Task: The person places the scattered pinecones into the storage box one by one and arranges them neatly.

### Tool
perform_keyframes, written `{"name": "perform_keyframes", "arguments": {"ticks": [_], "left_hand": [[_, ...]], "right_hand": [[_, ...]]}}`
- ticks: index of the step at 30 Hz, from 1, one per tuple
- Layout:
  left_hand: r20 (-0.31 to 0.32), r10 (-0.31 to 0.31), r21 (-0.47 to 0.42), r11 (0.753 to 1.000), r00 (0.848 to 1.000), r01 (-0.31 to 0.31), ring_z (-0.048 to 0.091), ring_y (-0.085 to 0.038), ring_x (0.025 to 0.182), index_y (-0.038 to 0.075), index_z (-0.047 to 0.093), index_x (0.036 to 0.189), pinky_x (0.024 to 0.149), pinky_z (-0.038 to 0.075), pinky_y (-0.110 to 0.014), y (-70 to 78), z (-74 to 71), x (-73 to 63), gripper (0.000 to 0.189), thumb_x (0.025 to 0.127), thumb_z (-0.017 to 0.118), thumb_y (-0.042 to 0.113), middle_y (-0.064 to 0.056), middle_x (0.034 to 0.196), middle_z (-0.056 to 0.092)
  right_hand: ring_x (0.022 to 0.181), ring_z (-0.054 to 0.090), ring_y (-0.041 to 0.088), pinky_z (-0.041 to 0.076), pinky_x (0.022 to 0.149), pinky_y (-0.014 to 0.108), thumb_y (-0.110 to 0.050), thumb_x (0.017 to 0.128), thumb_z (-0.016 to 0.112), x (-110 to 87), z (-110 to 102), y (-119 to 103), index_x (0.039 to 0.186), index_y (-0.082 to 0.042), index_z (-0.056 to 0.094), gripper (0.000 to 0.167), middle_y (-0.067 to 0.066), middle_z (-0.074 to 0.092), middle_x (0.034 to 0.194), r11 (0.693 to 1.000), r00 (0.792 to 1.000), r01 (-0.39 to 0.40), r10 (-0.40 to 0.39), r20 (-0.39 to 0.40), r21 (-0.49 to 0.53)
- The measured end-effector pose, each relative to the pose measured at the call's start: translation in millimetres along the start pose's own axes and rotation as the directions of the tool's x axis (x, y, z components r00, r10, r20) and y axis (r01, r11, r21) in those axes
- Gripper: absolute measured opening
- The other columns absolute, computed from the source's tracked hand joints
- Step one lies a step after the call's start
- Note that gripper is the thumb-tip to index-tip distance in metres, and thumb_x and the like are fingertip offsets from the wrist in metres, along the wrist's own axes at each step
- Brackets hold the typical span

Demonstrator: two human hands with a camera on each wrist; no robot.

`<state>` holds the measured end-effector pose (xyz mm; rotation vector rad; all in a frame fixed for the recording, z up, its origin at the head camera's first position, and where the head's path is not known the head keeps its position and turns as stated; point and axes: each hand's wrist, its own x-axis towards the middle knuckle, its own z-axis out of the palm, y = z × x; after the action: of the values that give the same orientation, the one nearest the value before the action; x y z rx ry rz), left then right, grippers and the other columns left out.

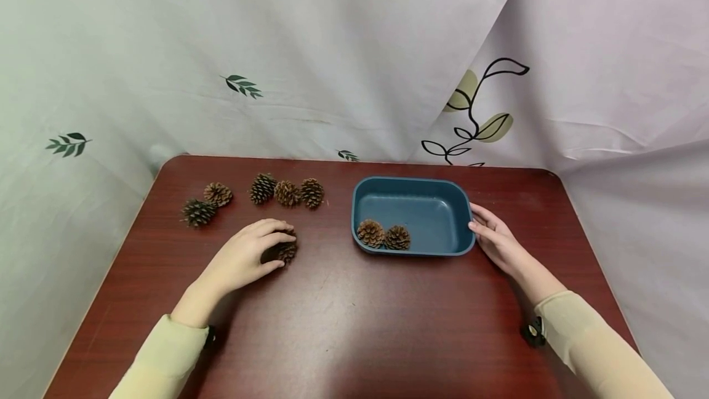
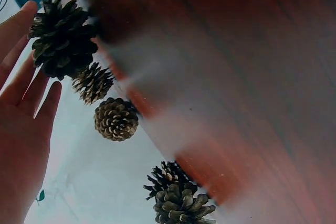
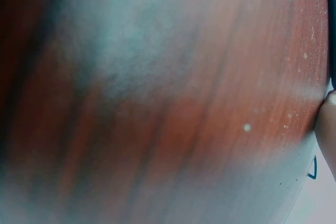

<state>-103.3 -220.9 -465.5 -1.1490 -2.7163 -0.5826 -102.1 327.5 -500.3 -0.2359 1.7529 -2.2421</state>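
Note:
My left hand (image 1: 248,252) is bent over a brown pine cone (image 1: 287,253), fingers above and thumb on the near side. In the left wrist view this pine cone (image 2: 63,39) appears large beside the fingers, which hide part of it in the head view. A blue rectangular box (image 1: 412,247) stands to the right, with two pine cones (image 1: 370,234) in its near left corner. My right hand (image 1: 496,242) touches the box's right end, fingers fairly straight along the outer wall and thumb at the rim. The right wrist view catches only a fingertip (image 3: 327,124) beside the dark box edge.
Behind my left hand lie several more pine cones: a row of three (image 1: 287,193) and a pair (image 1: 199,212) farther left. All rest on a dark red wooden table (image 1: 343,325). White cloth (image 1: 332,48) with leaf prints hangs behind the table's far edge.

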Motion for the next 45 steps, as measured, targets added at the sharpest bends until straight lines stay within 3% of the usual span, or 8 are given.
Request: {"name": "perform_keyframes", "arguments": {"ticks": [15,34,45], "left_hand": [[0.053,0.019,0.005,1.000,0.998,-0.019,0.062,-0.032,0.133,0.008,0.073,0.129,0.113,0.052,-0.053,-5.5,9.0,10.7,0.058,0.077,0.097,0.016,-0.012,0.142,0.066],[0.021,0.068,0.055,0.996,0.997,-0.069,0.065,-0.034,0.128,0.007,0.073,0.128,0.111,0.053,-0.053,-7.2,10.0,16.8,0.062,0.072,0.099,0.015,-0.014,0.136,0.069],[-0.008,0.021,0.005,1.000,1.000,-0.021,0.064,-0.032,0.130,0.008,0.072,0.130,0.114,0.050,-0.051,-4.4,8.7,18.6,0.060,0.077,0.097,0.021,-0.011,0.138,0.069]], "right_hand": [[0.125,0.063,0.000,0.052,0.105,0.012,0.000,0.112,0.043,-0.7,1,-2,0.149,-0.020,0.051,0.043,-0.011,0.064,0.141,1.000,1.000,-0.017,0.017,-0.026,0.007],[0.125,0.063,0.001,0.052,0.105,0.012,0.002,0.111,0.043,0.8,1,-2,0.148,-0.019,0.052,0.043,-0.010,0.065,0.141,1.000,1.000,-0.010,0.010,-0.019,0.028],[0.129,0.060,-0.001,0.051,0.106,0.012,0.001,0.112,0.043,0.5,2,-2,0.152,-0.016,0.049,0.044,-0.012,0.062,0.144,1.000,1.000,-0.004,0.004,-0.013,0.010]]}}
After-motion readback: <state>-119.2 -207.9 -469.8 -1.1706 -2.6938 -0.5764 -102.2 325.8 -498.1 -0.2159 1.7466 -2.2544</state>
